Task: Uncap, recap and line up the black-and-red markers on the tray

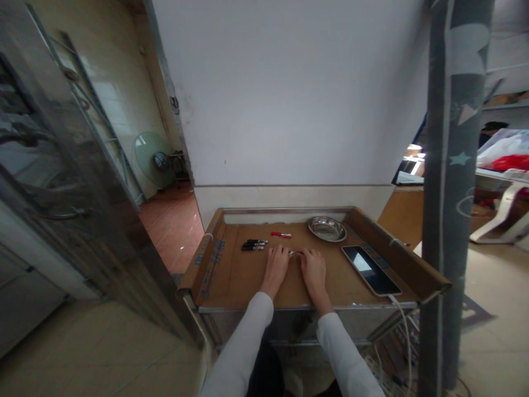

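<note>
Close together over the cardboard-lined table, my left hand (276,266) and my right hand (313,270) have curled fingers facing each other. A small silver-ended piece (291,252) pokes out of my left fingertips; it looks like part of a pen, but most of it is hidden. The right fingers pinch a tiny dark piece (300,252), too small to name. Just left of and beyond my left hand lie several black pens (253,245) with silver ends, side by side. One red pen (281,235) with a silver end rests farther back.
A round metal dish (327,229) sits at the back right of the table. Nearer on the right lies a phone (371,270) with a white cable (405,325) hanging over the front edge. Raised cardboard sides (397,248) border the table; a grey pillar (452,193) stands to the right.
</note>
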`<action>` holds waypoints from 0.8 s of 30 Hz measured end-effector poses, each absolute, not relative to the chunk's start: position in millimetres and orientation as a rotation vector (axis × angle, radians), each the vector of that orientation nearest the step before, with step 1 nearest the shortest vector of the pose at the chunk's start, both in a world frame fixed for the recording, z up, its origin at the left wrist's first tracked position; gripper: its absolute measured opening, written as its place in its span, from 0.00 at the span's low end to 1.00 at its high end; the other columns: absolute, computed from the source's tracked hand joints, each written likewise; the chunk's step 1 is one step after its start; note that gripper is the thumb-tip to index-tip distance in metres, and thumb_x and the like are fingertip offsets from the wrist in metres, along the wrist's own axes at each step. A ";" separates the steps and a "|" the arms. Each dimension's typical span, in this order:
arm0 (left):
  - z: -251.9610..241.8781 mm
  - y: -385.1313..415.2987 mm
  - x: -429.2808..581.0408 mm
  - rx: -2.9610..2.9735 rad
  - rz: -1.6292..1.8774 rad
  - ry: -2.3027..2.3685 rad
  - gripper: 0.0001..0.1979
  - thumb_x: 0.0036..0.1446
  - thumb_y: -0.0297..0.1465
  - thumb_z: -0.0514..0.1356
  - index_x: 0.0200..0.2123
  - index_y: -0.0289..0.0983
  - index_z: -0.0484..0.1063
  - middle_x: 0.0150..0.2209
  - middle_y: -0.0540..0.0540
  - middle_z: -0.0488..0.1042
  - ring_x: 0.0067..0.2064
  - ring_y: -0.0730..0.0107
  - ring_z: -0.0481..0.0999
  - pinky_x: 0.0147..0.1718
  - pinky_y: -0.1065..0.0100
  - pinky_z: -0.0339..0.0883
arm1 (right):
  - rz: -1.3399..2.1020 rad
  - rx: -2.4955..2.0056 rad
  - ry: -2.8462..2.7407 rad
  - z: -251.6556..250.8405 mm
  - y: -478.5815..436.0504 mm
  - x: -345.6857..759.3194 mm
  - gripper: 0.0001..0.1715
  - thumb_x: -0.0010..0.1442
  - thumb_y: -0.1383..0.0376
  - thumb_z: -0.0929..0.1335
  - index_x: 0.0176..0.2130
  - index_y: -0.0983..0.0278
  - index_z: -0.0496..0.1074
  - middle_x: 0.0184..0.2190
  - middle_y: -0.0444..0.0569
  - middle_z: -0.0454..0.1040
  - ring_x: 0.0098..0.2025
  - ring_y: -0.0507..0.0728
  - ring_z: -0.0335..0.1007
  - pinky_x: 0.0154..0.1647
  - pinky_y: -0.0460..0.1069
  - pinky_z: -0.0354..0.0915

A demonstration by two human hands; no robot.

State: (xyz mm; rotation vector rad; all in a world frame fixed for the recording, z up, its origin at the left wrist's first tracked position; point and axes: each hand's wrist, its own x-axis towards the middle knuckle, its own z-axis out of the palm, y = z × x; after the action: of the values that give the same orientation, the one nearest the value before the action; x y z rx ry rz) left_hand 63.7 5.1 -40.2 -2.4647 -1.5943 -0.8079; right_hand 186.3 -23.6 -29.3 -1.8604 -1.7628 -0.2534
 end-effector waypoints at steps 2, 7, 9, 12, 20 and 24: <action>-39.7 1.1 61.8 -2.478 -0.840 -1.600 0.09 0.62 0.30 0.50 0.41 0.37 0.68 0.40 0.43 0.70 0.43 0.63 0.69 0.42 0.62 0.62 | -0.273 -1.800 -1.816 -29.3 -25.7 185.7 0.14 0.62 0.66 0.60 0.40 0.63 0.73 0.36 0.53 0.74 0.40 0.59 0.65 0.41 0.50 0.55; -35.0 -7.0 57.3 -2.498 -0.950 -1.628 0.09 0.62 0.29 0.50 0.42 0.38 0.68 0.40 0.45 0.69 0.42 0.65 0.70 0.43 0.64 0.61 | -0.203 -1.658 -1.882 -28.3 -27.7 183.6 0.14 0.62 0.68 0.58 0.40 0.64 0.71 0.37 0.53 0.74 0.40 0.59 0.66 0.43 0.52 0.57; -32.2 -8.9 55.5 -2.498 -0.996 -1.667 0.09 0.62 0.27 0.50 0.43 0.38 0.68 0.40 0.45 0.70 0.42 0.66 0.70 0.43 0.65 0.62 | -0.087 -1.535 -1.923 -29.5 -27.9 181.0 0.16 0.62 0.68 0.57 0.45 0.64 0.69 0.40 0.54 0.74 0.43 0.58 0.67 0.45 0.52 0.59; -27.6 -11.3 51.0 -2.485 -1.156 -1.739 0.09 0.61 0.26 0.51 0.42 0.38 0.68 0.40 0.45 0.70 0.42 0.67 0.70 0.42 0.67 0.62 | 0.110 -1.266 -2.014 -33.5 -28.6 176.0 0.28 0.59 0.68 0.58 0.59 0.64 0.54 0.54 0.56 0.66 0.54 0.57 0.63 0.52 0.53 0.60; -26.9 -23.4 28.9 -1.919 -1.184 -2.176 0.11 0.61 0.27 0.50 0.43 0.39 0.70 0.42 0.41 0.70 0.44 0.58 0.66 0.43 0.58 0.60 | -0.012 -1.384 -1.982 -44.4 -15.2 175.4 0.32 0.59 0.67 0.58 0.61 0.69 0.49 0.58 0.60 0.59 0.59 0.59 0.56 0.57 0.56 0.56; -34.2 -18.8 24.7 -1.819 -1.086 -2.255 0.13 0.61 0.26 0.49 0.44 0.38 0.70 0.42 0.39 0.68 0.43 0.57 0.66 0.41 0.57 0.61 | -0.202 -1.672 -1.932 -43.0 -3.3 173.5 0.22 0.59 0.69 0.57 0.53 0.69 0.62 0.48 0.58 0.68 0.50 0.60 0.62 0.49 0.54 0.59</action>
State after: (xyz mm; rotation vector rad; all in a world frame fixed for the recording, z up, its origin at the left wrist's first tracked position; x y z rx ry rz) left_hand 24.7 -18.8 -34.2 -1.8187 -2.2553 -1.0861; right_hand 173.5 -3.3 -43.0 -1.6716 -1.9319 -0.2019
